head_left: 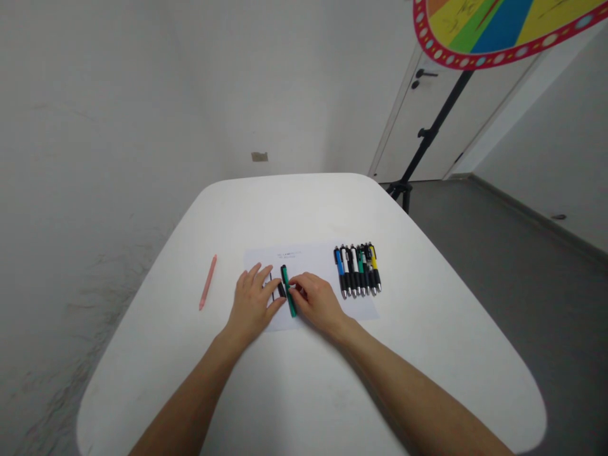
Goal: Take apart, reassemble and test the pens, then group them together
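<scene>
My right hand (316, 301) pinches a green pen (291, 306) with a dark upper end, held upright in view over a white sheet of paper (313, 258). Close on its left, my left hand (251, 297) has its thumb and index finger at the two ends of a short black object (282, 290), whose kind I cannot make out. The other left fingers are spread over the paper. A thin black strip (272, 286) shows between the left fingers, mostly hidden.
Several pens (354, 272) with blue, white, green and yellow barrels lie in a row at the paper's right. A pink pen (208, 282) lies alone on the white table (294, 209), left of the paper. Beyond stand a black tripod (434, 130) and a colourful wheel (503, 28).
</scene>
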Available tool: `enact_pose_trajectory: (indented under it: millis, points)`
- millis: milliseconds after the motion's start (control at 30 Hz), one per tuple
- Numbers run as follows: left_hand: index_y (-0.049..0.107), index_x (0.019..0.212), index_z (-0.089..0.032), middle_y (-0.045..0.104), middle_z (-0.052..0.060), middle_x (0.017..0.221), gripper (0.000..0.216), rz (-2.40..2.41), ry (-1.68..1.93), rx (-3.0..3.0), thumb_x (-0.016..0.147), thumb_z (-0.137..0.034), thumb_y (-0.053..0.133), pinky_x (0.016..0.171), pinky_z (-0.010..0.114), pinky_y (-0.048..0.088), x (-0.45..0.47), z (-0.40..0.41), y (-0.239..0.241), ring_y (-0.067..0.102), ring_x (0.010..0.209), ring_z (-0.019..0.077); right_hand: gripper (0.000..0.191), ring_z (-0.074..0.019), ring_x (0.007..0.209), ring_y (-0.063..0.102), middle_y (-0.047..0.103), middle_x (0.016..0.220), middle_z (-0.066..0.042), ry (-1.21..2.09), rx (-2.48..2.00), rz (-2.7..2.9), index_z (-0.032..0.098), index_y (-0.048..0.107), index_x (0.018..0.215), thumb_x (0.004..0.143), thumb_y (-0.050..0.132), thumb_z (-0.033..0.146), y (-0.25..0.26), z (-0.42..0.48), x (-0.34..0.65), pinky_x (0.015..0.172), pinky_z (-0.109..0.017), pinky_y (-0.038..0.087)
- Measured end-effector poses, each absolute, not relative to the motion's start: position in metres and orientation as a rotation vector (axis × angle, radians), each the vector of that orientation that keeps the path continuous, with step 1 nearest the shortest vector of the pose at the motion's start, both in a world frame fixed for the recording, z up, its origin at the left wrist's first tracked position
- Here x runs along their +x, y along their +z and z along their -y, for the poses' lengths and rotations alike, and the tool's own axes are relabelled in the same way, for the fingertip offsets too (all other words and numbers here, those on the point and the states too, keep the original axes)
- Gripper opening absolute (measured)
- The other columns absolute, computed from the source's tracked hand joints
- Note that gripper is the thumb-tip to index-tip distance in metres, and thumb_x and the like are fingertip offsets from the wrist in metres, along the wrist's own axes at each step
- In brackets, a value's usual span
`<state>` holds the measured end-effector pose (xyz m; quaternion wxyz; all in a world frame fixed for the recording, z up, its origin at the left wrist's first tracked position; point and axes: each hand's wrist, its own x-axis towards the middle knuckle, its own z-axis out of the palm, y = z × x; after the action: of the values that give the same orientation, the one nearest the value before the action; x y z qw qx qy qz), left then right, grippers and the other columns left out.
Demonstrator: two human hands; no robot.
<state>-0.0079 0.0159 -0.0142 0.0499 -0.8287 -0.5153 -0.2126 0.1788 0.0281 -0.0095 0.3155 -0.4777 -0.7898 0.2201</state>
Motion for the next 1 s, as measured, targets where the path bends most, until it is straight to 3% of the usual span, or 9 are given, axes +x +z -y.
enact_pose_trajectory:
  millis: [367,700,1000]
  points:
    - [0.057,0.118,-0.020,0.072,0.007,0.102,0.030,1.500,-1.301,-2.295,0.090,-0.031,0.059,0.104,0.048,0.043,-0.016,-0.015,-0.004,0.066,0.099,0.0229,0.018,-0.0183,0.082,0.062,0.069,0.086,-0.007,0.500,-1.239,2.402,0.019,0.070,0.096,0.095,0.052,0.024,-0.001,-0.025,0.177,0.075,-0.029,0.043]
    - [0.060,0.113,-0.020,0.070,0.005,0.092,0.026,1.530,-1.352,-2.265,0.087,-0.019,0.056,0.086,0.038,0.049,-0.016,-0.014,-0.002,0.064,0.088,0.0202,0.015,-0.0232,0.083,0.065,0.072,0.092,-0.012,0.340,-1.362,2.523,0.016,0.062,0.100,0.092,0.050,0.019,0.003,-0.024,0.174,0.070,-0.032,0.042]
    - [0.060,0.120,-0.019,0.071,0.007,0.098,0.031,1.541,-1.284,-2.374,0.092,-0.019,0.046,0.083,0.037,0.046,-0.017,-0.013,0.000,0.062,0.089,0.0201,0.023,-0.0212,0.069,0.065,0.073,0.079,-0.008,0.458,-1.446,2.372,0.018,0.059,0.103,0.082,0.053,0.011,0.002,-0.026,0.177,0.063,-0.029,0.039]
